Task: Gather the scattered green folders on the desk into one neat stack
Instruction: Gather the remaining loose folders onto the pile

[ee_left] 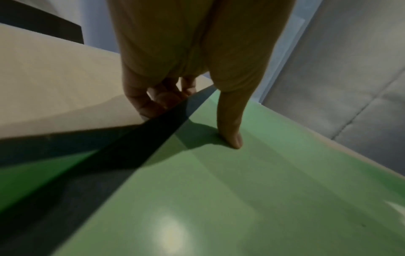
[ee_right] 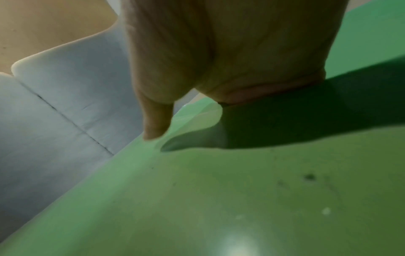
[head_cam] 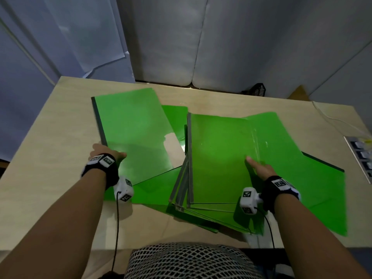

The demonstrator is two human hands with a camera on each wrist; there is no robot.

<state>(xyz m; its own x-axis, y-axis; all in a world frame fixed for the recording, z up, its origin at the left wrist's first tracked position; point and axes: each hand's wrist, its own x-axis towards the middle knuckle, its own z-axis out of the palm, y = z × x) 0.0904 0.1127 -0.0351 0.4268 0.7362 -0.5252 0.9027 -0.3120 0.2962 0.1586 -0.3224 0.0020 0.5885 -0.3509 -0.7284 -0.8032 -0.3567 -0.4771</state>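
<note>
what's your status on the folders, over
Left hand grips the left folder at its dark spine edge. Right hand rests on the fanned pile. Folders not yet one stack. Nothing in the way.

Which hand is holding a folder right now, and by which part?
The left hand pinches the far-left folder at its dark spine edge, thumb on top. The right hand rests on the stack's top folder.

One head view, two wrist views.
Head camera looks steeply down over the surface; each wrist camera peers close along its hand onto green folders also seen overhead.
</note>
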